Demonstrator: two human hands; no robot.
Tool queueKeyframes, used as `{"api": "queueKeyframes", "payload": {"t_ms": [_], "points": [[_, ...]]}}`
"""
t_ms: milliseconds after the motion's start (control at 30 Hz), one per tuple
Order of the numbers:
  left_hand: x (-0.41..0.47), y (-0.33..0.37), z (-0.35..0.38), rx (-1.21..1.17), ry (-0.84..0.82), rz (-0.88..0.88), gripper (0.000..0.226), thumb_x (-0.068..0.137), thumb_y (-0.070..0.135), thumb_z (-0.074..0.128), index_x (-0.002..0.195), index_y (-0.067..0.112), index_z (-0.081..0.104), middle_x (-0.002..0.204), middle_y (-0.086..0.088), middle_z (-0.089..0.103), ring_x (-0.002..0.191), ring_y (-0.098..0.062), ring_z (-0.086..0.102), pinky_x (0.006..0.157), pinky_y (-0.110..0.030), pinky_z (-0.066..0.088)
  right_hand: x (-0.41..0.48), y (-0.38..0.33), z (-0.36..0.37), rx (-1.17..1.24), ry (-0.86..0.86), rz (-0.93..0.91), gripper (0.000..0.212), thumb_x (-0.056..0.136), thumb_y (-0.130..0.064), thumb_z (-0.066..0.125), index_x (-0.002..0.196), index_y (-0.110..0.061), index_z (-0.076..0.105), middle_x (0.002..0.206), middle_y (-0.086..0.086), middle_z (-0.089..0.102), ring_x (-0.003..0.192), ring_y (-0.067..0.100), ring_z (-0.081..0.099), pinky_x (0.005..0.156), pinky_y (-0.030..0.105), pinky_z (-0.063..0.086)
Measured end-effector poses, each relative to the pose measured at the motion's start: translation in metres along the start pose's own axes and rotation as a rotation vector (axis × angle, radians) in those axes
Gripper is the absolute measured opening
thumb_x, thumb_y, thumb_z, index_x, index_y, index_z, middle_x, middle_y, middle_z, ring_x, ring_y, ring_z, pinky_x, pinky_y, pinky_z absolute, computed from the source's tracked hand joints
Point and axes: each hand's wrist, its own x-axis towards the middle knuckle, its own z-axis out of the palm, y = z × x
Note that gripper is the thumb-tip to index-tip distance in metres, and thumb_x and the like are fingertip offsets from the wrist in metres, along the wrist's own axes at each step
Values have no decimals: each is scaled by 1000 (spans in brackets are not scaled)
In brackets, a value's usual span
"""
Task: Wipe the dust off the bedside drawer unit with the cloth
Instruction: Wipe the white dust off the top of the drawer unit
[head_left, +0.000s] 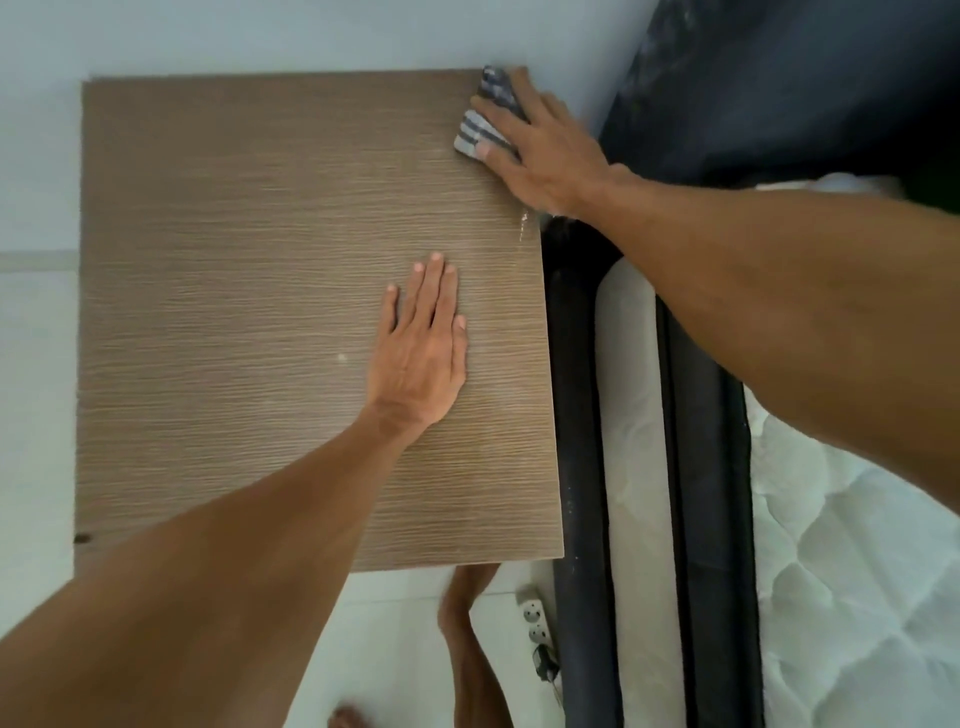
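Observation:
I look straight down on the brown wood-grain top of the bedside drawer unit (234, 291). My right hand (545, 150) presses a folded grey cloth with dark stripes (480, 127) onto the far right corner of the top, next to the wall. My left hand (423, 348) lies flat, palm down, fingers together, on the top right of centre, holding nothing. A faint pale dust smear and a small white speck show near the right edge.
A pale wall (260, 36) runs behind the unit. To the right stand a dark bed frame (576, 415) and a white quilted mattress (857, 571). A white power strip (535, 621) lies on the tiled floor (395, 623) beside my leg.

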Motion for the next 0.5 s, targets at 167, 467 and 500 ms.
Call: {"api": "queueKeyframes", "payload": {"t_ms": [167,467,500], "points": [[0,1,-2,-23,-5,0,54,103,28,14,152,7,13,162,-10,10,150,-25,8,122,-45,10,-22,-10,16,-21,-30,4,60,98,-62,16,154,-42,8,165,1,-9,149,36,-3,117,59,16],[-7,-3,-1,-102,19,-12,55,102,26,12,151,1,14,161,-16,10,150,-28,7,122,-41,5,-117,-46,47,-10,-21,77,57,100,-58,18,154,-41,8,165,0,-9,150,36,-2,110,57,29],[-11,-5,0,-111,24,-13,55,102,26,13,151,1,14,161,-16,10,150,-29,7,122,-41,4,-128,-50,52,-15,-14,83,57,100,-59,18,154,-41,8,165,-1,-9,150,36,-1,110,56,30]]}}
